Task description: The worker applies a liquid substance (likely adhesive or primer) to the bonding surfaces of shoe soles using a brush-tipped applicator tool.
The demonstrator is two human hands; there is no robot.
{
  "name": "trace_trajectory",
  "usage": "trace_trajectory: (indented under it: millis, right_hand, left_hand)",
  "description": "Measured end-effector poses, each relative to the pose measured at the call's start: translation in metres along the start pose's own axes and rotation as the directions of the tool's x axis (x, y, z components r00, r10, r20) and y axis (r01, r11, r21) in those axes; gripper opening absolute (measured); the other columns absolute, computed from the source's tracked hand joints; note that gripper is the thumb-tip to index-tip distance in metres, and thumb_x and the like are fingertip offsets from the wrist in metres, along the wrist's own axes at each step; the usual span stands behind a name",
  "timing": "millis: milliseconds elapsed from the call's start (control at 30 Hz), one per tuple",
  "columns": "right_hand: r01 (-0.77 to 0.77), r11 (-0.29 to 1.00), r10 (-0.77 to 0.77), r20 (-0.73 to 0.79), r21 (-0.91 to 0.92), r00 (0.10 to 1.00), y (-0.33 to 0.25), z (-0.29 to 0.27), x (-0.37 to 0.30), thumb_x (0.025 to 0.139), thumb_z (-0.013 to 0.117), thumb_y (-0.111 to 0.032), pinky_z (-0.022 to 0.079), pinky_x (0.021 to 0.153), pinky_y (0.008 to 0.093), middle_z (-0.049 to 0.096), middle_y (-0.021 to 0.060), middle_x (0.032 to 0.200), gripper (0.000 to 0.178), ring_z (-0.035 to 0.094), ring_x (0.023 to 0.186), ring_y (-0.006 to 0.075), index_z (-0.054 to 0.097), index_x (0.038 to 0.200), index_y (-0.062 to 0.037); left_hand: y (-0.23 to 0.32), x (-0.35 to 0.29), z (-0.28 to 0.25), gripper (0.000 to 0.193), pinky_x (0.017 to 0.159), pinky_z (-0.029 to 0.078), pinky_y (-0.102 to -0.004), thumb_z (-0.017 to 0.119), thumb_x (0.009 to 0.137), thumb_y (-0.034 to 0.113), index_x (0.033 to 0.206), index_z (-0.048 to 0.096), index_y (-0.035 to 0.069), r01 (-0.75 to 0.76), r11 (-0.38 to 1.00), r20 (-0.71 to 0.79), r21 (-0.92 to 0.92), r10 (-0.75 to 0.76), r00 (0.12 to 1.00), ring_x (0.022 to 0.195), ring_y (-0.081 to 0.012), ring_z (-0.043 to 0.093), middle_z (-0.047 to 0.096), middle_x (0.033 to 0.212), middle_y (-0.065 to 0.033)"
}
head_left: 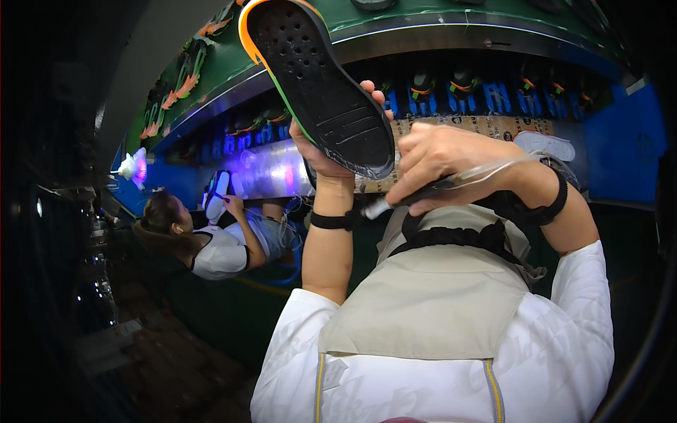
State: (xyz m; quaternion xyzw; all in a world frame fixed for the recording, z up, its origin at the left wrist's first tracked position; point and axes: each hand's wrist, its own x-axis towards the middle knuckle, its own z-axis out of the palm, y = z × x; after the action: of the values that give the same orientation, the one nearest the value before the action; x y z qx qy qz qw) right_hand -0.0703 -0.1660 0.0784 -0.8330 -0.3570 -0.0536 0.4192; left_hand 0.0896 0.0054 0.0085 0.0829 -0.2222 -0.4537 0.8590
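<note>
My left hand (323,161) grips a shoe sole (331,106) from behind and holds it up, its black inner side showing. That side has small round holes near the toe end and raised lines near the heel, and its rim is partly orange and green. In my right hand (451,156) is a glue brush (379,209) with a dark handle and a pale tip. A clear tube (486,169) runs from its handle along my right wrist. The brush tip is below the sole's heel, apart from it, close to the black band (335,221) on my left wrist.
A light sole (546,145) lies on the cardboard-covered bench (486,127) to the right. Shoes stand on blue racks behind it, and more sit on the green surface (423,15) above. At left, another person (218,247) handles a sole and a thin tool near a glowing lamp (134,169).
</note>
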Motion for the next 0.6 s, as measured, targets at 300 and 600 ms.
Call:
trace_trajectory:
  millis: [300, 600]
  right_hand:
    - [-0.035, 0.995, 0.039, -0.04, 0.097, 0.998, 0.004, -0.004, -0.009, 0.084, 0.083, -0.013, 0.043, 0.084, 0.0386, 0.071, 0.0017, 0.089, 0.034, 0.062, 0.085, 0.0229, 0.079, 0.118, -0.0142]
    - [-0.079, 0.996, 0.076, -0.051, -0.042, 0.996, 0.001, -0.007, -0.008, 0.084, 0.081, -0.012, 0.044, 0.086, 0.0412, 0.069, 0.005, 0.091, 0.032, 0.064, 0.092, 0.0263, 0.078, 0.117, -0.013]
  left_hand:
    - [0.021, 0.011, 0.005, 0.105, 0.107, 0.053, -0.0595, 0.046, 0.092, 0.075, 0.152, 0.04, -0.01, 0.17, 0.951, -0.004, 0.258, -0.174, 0.985, 0.13, -0.047, 0.059, 0.049, 0.147, -0.0367]
    - [0.034, 0.025, 0.018, 0.066, 0.097, 0.061, -0.0455, 0.04, 0.104, 0.041, 0.144, 0.051, -0.01, 0.349, 0.785, -0.209, 0.511, -0.281, 0.937, 0.112, -0.0379, 0.071, 0.067, 0.129, -0.0294]
